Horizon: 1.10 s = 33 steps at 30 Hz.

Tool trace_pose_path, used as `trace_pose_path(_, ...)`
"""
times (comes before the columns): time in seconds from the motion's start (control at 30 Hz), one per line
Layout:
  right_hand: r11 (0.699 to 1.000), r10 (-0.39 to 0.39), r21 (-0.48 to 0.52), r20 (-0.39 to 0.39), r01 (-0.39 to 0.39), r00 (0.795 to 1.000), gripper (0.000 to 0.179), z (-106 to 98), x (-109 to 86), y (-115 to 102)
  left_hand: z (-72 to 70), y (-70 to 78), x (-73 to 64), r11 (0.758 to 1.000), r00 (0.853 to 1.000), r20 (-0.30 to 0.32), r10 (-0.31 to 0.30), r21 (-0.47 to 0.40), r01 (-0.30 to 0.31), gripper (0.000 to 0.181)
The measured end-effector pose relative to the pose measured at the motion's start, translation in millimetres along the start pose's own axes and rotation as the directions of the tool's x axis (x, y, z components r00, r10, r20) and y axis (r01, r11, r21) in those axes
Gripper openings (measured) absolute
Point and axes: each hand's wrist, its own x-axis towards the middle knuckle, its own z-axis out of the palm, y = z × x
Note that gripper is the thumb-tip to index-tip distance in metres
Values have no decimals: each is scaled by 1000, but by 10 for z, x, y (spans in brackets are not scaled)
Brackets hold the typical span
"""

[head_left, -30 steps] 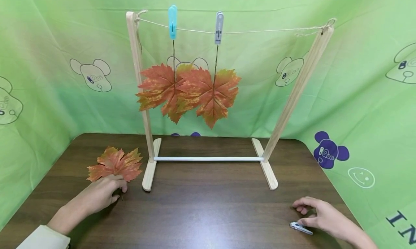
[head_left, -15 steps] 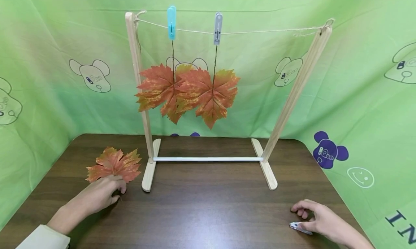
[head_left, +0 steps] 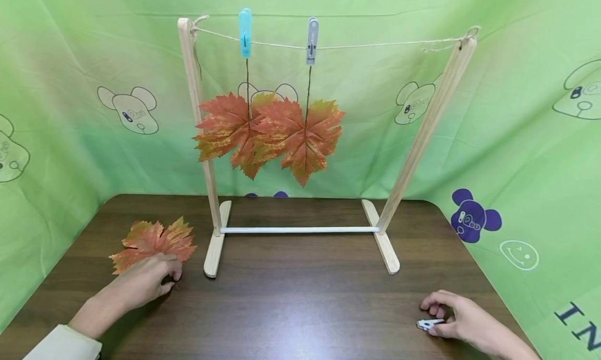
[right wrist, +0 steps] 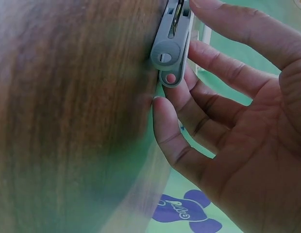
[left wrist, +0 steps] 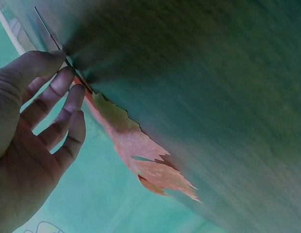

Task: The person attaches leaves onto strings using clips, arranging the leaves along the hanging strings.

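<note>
At the table's left side my left hand (head_left: 145, 279) pinches the thin dark stem (left wrist: 49, 33) of an orange-red artificial maple leaf (head_left: 152, 241). The leaf's blade (left wrist: 136, 145) spreads past the fingers, low over the wood. On the right, my right hand (head_left: 462, 318) holds a grey clothespin (head_left: 426, 324) between thumb and fingers, close to the tabletop. The right wrist view shows the clothespin (right wrist: 171, 43) on its edge, its metal spring visible. Two similar leaves hang by their stems from a string, one under a blue clothespin (head_left: 245, 32), the other under a grey clothespin (head_left: 312, 40).
A wooden stand with a left post (head_left: 191, 78) and a right post (head_left: 427, 135) carries the string (head_left: 371, 45). A white crossbar (head_left: 300, 229) joins its feet on the brown table (head_left: 291, 297). Green printed cloth (head_left: 357, 10) surrounds the table.
The leaf under my left hand has turned and shifted slightly left. My right thumb has closed in on the clothespin, which has rolled and turned a little. The hanging leaves stay put.
</note>
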Motion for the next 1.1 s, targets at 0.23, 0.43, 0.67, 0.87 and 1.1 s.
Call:
trace_pose_path(0.23,998,-53,-31,-6,53,999,36,17,-18,45,-5,-5,3,1000,1000,13,-4,0,4,33)
trace_pose_path(0.43,992,-85,-99,-55,80,995,41,22,-47,87,-21,-5,23,999,1000,6,29,38,-29,37)
trace_pose_path(0.67,985,-103,-147,-51,95,993,45,13,-69,137,-27,-3,53,996,999,6,37,82,-37,37)
trace_pose_path(0.87,975,-119,-197,-58,106,991,48,8,-82,133,-16,-16,68,994,999,-1,45,98,-45,37)
trace_pose_path(1.1,976,-88,-205,-72,72,994,46,17,-81,111,-14,-20,76,995,998,9,59,82,-59,38)
